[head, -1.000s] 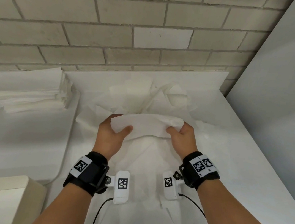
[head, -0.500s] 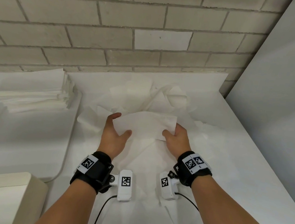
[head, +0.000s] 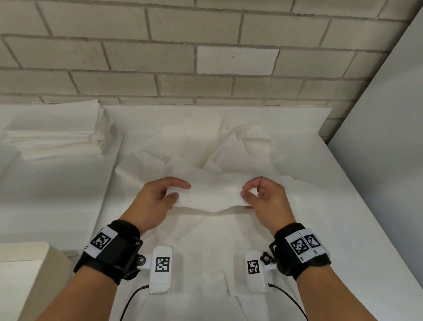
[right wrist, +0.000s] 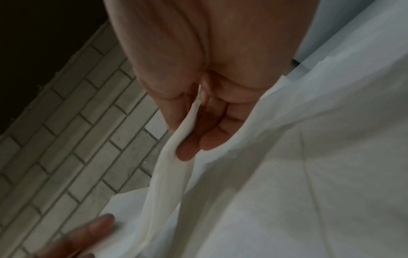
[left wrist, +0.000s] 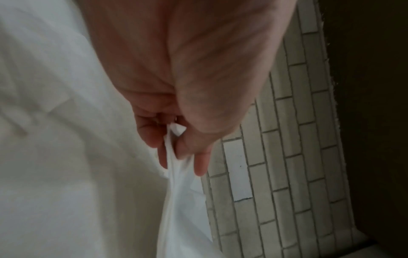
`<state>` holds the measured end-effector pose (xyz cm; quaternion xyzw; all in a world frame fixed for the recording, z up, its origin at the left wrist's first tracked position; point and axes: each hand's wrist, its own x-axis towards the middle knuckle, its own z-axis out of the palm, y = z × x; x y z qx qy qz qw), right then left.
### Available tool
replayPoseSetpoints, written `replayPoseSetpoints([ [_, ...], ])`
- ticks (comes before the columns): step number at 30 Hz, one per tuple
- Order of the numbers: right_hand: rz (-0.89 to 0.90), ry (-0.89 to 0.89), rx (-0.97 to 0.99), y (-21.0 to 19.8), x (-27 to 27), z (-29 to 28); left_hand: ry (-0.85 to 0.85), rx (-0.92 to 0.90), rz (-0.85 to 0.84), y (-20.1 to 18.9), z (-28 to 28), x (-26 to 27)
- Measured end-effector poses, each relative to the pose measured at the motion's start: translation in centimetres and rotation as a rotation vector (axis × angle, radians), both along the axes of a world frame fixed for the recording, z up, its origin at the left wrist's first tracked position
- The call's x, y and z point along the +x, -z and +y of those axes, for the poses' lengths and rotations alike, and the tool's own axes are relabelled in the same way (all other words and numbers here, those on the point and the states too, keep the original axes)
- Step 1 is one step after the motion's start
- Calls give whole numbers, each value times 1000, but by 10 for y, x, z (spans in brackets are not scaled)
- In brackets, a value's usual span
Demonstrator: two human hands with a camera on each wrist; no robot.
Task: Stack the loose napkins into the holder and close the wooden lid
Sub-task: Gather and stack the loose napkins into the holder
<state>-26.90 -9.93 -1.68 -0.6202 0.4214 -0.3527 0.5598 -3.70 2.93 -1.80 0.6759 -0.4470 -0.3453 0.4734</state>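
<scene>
A white napkin (head: 211, 193) hangs stretched between my two hands above a heap of loose napkins (head: 222, 151) on the white table (head: 368, 259). My left hand (head: 173, 190) pinches its left end between thumb and fingers, and the left wrist view shows the napkin (left wrist: 176, 174) caught in that hand (left wrist: 176, 144). My right hand (head: 249, 193) pinches the right end; in the right wrist view the napkin (right wrist: 174, 165) runs out from between thumb and fingers of this hand (right wrist: 189, 132). A neat stack of folded napkins (head: 56, 133) lies at the far left.
A brick wall (head: 166, 42) closes the back of the table. A pale panel (head: 405, 136) stands along the right side. A light wooden block corner (head: 4, 279) shows at the near left. More flat napkins (head: 203, 279) lie under my wrists.
Both hands have drawn apart and lowered a little, pulling the napkin out into a long flat strip. The grip has changed from holding its sides to pinching its ends.
</scene>
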Motion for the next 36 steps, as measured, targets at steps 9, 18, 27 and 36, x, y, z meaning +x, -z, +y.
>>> replayPoseSetpoints([
  [9,-144,-1,74,-16,-17,6,-125,-111,104,-19,16,-13],
  [18,-165,-157,-6,-64,20,31,-314,-231,60,-80,60,9],
  [27,-160,-417,4,-91,111,129,-302,-101,-27,-121,191,90],
  [36,187,-670,-118,-77,187,223,-349,213,-278,-111,297,167],
])
